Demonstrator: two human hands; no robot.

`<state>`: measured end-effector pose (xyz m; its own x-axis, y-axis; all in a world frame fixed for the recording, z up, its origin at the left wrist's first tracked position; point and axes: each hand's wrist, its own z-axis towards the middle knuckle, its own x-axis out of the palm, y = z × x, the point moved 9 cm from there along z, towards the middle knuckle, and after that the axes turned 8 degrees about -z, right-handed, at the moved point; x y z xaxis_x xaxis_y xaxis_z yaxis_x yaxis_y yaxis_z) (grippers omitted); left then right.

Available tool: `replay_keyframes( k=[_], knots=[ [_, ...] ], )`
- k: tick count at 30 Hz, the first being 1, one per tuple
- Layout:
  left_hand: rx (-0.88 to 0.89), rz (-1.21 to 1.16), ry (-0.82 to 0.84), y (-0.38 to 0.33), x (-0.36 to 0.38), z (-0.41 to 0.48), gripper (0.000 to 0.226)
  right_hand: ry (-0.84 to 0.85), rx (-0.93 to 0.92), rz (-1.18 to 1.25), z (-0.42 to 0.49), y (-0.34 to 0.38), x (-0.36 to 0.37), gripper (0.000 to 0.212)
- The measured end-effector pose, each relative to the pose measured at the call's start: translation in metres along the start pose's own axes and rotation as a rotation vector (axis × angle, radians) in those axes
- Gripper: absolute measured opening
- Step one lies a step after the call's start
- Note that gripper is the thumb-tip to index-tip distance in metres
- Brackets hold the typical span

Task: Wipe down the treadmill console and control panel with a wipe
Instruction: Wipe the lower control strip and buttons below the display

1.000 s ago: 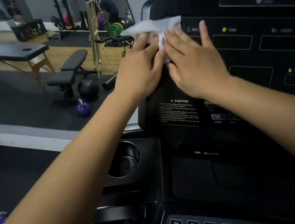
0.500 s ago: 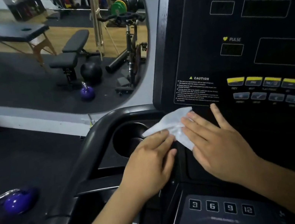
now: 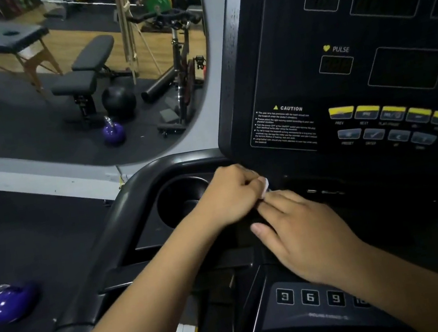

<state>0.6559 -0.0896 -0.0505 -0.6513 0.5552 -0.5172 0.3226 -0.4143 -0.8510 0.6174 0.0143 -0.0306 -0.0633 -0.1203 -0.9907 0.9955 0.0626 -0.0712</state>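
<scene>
At the far left a glossy purple kettlebell sits on the dark floor beside the treadmill's curved black handrail. Further in, the round black cup holder opens just left of my left hand. My left fingers are curled tight round the white wipe. It is bunched inside my fist, and only a small crumpled white edge pokes out past the knuckles. It sits low against the foot of the black treadmill console, under the CAUTION label. My right hand lies flat on the ledge just beside it. Its fingers are straight and close together, their tips touching my left hand right at the wipe. Below my right wrist the square number keys 3, 6 and 9 show.
</scene>
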Motion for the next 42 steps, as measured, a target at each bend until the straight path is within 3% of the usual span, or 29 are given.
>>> replay_keyframes(
  k=[4,7,9,13,17,24,27,31,36,42],
  knots=[
    [-0.036,0.034,-0.024,0.007,-0.007,0.000,0.025,0.049,0.027,-0.004,0.017,0.008,0.003,0.069],
    [-0.019,0.084,0.009,0.003,-0.006,-0.011,0.032,0.090,0.007,0.028,0.013,0.011,0.001,0.075],
    [-0.007,0.105,0.045,0.001,-0.005,-0.027,0.037,0.089,-0.024,0.077,-0.002,0.012,-0.004,0.068],
    [0.092,0.155,0.066,-0.009,-0.002,-0.077,0.025,0.051,-0.040,0.249,-0.042,0.009,-0.017,0.046],
    [0.151,0.226,0.071,-0.023,0.010,-0.103,0.035,-0.086,0.018,0.332,-0.048,-0.003,-0.023,0.039],
    [0.198,0.484,-0.108,-0.062,0.014,-0.145,0.019,0.118,-0.105,0.365,-0.069,0.015,-0.008,0.055],
    [0.060,0.485,-0.091,-0.064,0.023,-0.154,0.022,0.157,-0.138,0.314,-0.089,0.011,-0.008,0.069],
    [-0.087,0.568,-0.022,-0.063,0.049,-0.138,0.040,0.283,-0.092,0.221,-0.096,-0.007,-0.004,0.062],
    [-0.148,0.713,0.113,-0.042,0.073,-0.081,0.052,0.332,-0.017,0.128,-0.068,-0.045,0.010,0.065],
    [-0.153,0.844,0.134,-0.058,0.077,-0.081,0.061,0.320,-0.026,0.172,-0.071,-0.048,0.002,0.060]
  ],
)
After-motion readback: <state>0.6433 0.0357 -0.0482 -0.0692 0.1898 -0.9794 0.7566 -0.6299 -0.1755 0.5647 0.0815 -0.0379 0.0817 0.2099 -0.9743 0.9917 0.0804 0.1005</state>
